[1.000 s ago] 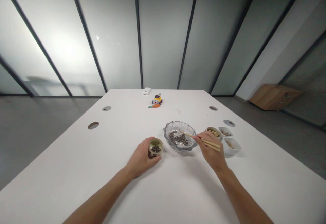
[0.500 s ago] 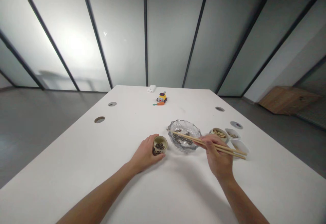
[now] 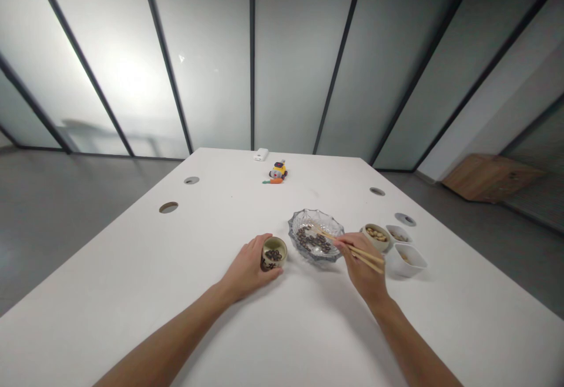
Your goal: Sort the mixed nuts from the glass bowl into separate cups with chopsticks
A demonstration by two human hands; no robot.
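Dark beans (image 3: 322, 246) are in two spots, a few down in the little cup just below the middle of the frame and the rest scattered in the glass bowl right of it. Going left to right: left hand (image 3: 247, 266) is curled around the cup (image 3: 274, 244), thumb across the near side, same grip as half a second ago. Next is the glass bowl (image 3: 308, 255), and that's where things changed. The chopsticks (image 3: 368, 254) were stretched right across it with their tips by the left rim near the cup; now they're pulled back, tips over the beans inside. Can't tell if they've got one. Right hand (image 3: 365, 272) is pinching the sticks, and it's shifted a bit left, so the round bowl (image 3: 378, 246) and white tub (image 3: 406, 265) at right of frame show more.
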